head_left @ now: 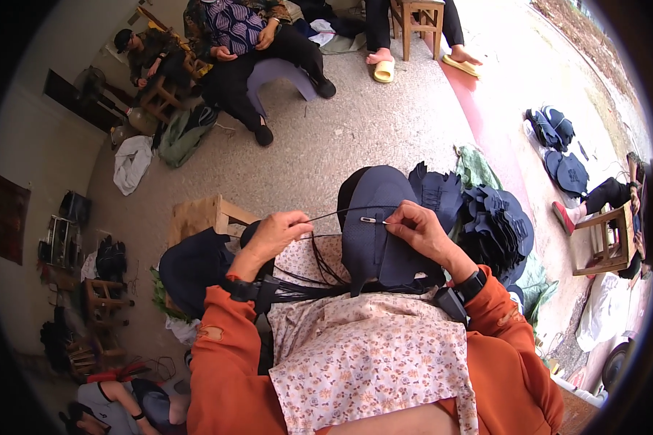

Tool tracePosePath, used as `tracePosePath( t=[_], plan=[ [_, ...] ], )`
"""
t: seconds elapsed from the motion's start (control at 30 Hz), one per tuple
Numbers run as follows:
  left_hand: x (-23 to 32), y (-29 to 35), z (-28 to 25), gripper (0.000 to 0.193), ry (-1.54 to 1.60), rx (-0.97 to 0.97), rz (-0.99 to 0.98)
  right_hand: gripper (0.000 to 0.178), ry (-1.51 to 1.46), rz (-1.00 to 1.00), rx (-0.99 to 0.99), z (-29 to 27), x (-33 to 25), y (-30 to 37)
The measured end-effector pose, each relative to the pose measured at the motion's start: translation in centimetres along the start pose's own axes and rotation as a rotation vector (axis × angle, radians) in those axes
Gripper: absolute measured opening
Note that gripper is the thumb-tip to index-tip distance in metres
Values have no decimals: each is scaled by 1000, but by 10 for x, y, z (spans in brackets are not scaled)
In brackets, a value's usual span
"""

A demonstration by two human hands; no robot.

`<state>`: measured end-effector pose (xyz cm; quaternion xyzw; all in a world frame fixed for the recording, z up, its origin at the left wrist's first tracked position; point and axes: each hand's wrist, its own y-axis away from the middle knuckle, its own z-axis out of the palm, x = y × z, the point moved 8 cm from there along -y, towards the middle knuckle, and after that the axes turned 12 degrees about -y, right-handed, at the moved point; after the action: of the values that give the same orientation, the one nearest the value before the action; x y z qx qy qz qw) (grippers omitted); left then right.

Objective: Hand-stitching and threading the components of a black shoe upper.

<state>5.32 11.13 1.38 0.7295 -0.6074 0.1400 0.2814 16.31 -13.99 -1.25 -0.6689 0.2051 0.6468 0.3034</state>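
A dark navy fabric shoe upper (376,239) lies over my lap, its rounded end pointing away from me. My right hand (419,230) is closed in a pinch above its right side, gripping a small silver slotted metal piece (368,220) that looks like a bodkin. To the left, my left hand (279,235) pinches a thin black cord (326,214). The cord stretches across the upper toward my right hand. More black cords (319,257) hang below my left hand and bunch on my floral apron (370,355).
Stacks of navy uppers (493,225) sit at my right; another dark piece (192,268) lies left by a wooden stool (196,217). Seated people (257,43) are across the floor, with one more at far right (606,199). Further navy pieces (559,148) lie on the ground there.
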Motion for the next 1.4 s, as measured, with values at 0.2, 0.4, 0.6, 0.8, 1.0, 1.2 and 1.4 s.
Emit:
tracePosePath(
  t=[0.2, 0.4, 0.6, 0.8, 1.0, 1.2, 1.4],
  plan=[
    [-23, 72, -75, 17, -111, 10, -182, 5, -21, -12, -15, 1, -10, -3],
    [-33, 123, -109, 20, -555, 93, -187, 4, 2, -59, -34, 2, -12, -2],
    [-50, 149, -115, 23, -734, 99, -299, 9, -3, -71, -22, -1, -10, -2],
    [-63, 153, -91, 24, 329, 109, -598, 10, 28, -111, -16, 0, -11, -4],
    [38, 46, -22, 24, 924, -3, -137, 9, 92, -119, -24, 10, -12, -7],
    [70, -17, 13, 19, 843, 36, -12, 8, 114, -146, -33, 11, -15, -6],
    [69, -31, 36, 22, 777, 95, 28, 8, 116, -158, -41, 12, -15, -9]
  ],
)
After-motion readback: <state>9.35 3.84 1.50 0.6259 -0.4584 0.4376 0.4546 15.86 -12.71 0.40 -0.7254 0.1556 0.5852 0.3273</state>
